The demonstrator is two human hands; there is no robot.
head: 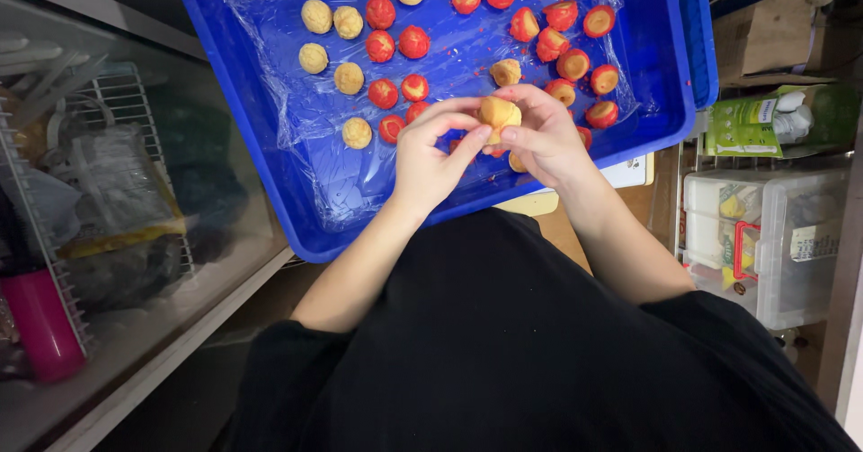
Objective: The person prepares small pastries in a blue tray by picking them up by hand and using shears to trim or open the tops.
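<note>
Head view: your left hand and right hand pinch one dough ball above the blue tray; squeeze gently and evenly.

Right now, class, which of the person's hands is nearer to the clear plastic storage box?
Right. The right hand is on the side of the storage box; the left hand is farther away, beyond the tan dough ball.
</note>
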